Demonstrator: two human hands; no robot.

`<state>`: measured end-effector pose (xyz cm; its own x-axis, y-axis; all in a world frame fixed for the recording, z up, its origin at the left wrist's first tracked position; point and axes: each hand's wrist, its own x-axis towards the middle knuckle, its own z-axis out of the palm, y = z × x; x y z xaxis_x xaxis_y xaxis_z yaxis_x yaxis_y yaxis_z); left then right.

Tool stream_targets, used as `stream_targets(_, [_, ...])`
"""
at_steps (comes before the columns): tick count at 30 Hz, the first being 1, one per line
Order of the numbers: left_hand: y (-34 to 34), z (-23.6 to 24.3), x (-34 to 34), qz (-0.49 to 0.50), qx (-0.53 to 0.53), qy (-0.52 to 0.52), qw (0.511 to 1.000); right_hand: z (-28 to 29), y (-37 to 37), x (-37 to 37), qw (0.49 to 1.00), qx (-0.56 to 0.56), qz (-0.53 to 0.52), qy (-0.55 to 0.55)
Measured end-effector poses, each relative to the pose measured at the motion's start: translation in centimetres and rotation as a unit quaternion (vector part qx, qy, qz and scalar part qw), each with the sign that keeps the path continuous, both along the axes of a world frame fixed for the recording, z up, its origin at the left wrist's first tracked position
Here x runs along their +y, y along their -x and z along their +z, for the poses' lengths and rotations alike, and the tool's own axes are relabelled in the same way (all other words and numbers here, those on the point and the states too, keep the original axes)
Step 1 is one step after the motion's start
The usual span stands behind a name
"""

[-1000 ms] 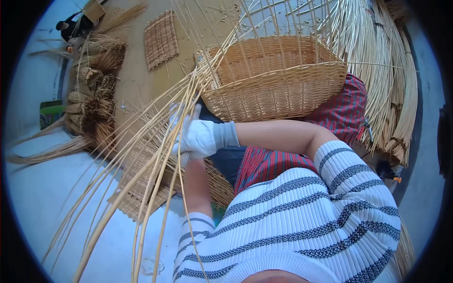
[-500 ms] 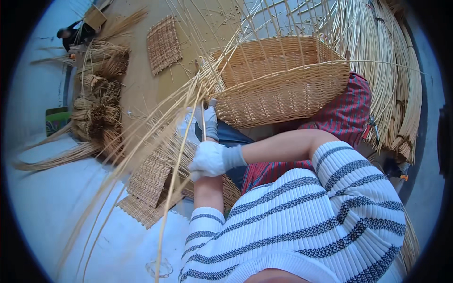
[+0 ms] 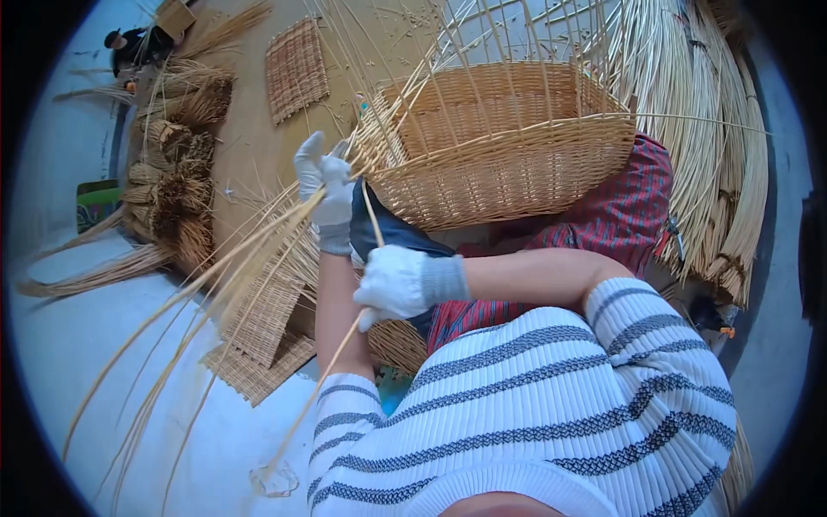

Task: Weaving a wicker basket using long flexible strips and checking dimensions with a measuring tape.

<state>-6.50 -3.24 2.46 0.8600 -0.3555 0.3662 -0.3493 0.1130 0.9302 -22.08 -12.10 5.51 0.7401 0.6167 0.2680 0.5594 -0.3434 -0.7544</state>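
In the head view, my left hand (image 3: 323, 185), in a white glove, is raised beside the left end of a woven basket (image 3: 491, 185), fingers partly bent around long pale reeds (image 3: 233, 258). My right hand (image 3: 388, 284), also gloved, sits lower and nearer my chest, closed on a single reed (image 3: 336, 353) that runs diagonally from the basket down toward the lower edge. The basket has tall uncut stakes (image 3: 482, 26) and rests over red patterned cloth (image 3: 629, 189) and dark blue cloth (image 3: 388, 220). Loose strands fan out from its left end.
Reed bundles (image 3: 177, 172) line the left, with a person (image 3: 129, 47) in dark clothing behind them. A woven square mat (image 3: 295, 69) lies on the brown floor (image 3: 241, 121); woven panels (image 3: 263, 323) sit at lower left. Long pale canes (image 3: 706, 155) fill the right side.
My hands have separated: the left has risen toward the basket's end, while the right has drawn down and toward me along one reed. The loose reeds on the left have swung.
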Motion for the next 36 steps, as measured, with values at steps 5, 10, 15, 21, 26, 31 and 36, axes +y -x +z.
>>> stream_targets(5, [-2.5, -2.5, 2.4, 0.066, 0.126, 0.152, 0.978, -3.3, -2.9, -12.1, 0.973, -0.104, -0.191, -0.079])
stream_targets(10, [-2.6, -2.8, 3.7, 0.047, 0.096, 0.151, 0.983, -14.1, -8.0, -17.1, 0.748, 0.209, -0.329, -0.537])
stream_targets(15, [0.6, -4.4, 0.9, 0.111, 0.048, 0.151, 0.981, -15.0, -5.5, -17.6, 0.774, 0.216, -0.380, -0.458])
stream_targets(21, [4.7, -11.3, -1.2, 0.333, 0.086, -0.168, 0.924, -12.1, -4.1, -18.2, 0.844, 0.135, -0.466, -0.228])
stream_targets(26, [1.8, -13.8, -0.2, 0.190, 0.116, -0.265, 0.938, -12.7, -4.5, -17.1, 0.838, 0.084, -0.512, -0.168])
stream_targets(31, [0.3, -12.8, 0.2, 0.158, 0.145, -0.285, 0.934, -12.2, -4.6, -17.0, 0.832, 0.111, -0.525, -0.142])
stream_targets(36, [-0.2, -12.2, 0.2, 0.095, 0.203, -0.231, 0.947, -12.7, -5.3, -17.3, 0.828, 0.111, -0.521, -0.176])
